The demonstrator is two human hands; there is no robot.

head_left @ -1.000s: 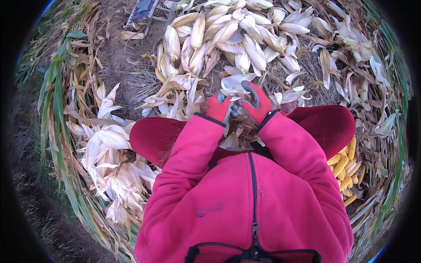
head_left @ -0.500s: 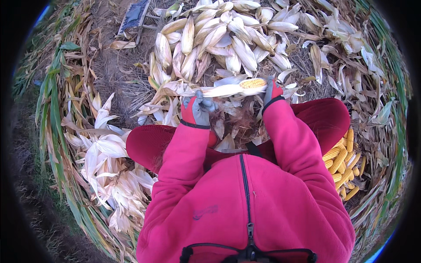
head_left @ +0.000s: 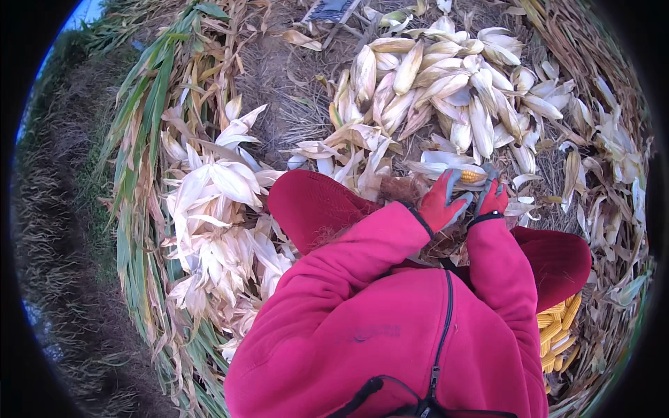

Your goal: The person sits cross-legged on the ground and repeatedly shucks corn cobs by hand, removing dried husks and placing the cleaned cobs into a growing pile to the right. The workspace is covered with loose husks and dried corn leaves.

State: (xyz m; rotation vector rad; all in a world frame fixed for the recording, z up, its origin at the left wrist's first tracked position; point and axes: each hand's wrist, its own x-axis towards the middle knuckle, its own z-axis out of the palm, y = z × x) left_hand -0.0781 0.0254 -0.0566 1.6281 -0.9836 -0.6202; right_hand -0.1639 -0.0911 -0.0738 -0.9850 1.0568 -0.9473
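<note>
1. The pink fleece jacket [head_left: 390, 362] has a faint dark chest marking [head_left: 373, 333].
2. Its front zipper [head_left: 444, 313] is dark.
3. Black bands [head_left: 486, 217] edge the sleeves [head_left: 359, 247].
4. The work gloves [head_left: 435, 209] are red with grey fingers [head_left: 449, 184].
5. The trousers [head_left: 313, 209] are dark red.

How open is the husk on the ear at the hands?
Partly open: yellow kernels show on the ear, with pale husk to its left. Right end hidden.

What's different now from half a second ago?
The left hand has moved right, in close to the right hand, near the bared kernels of the ear. The view has swung, too. The right hand stays at the ear's right end; the heap of unhusked ears looks unchanged.
</note>
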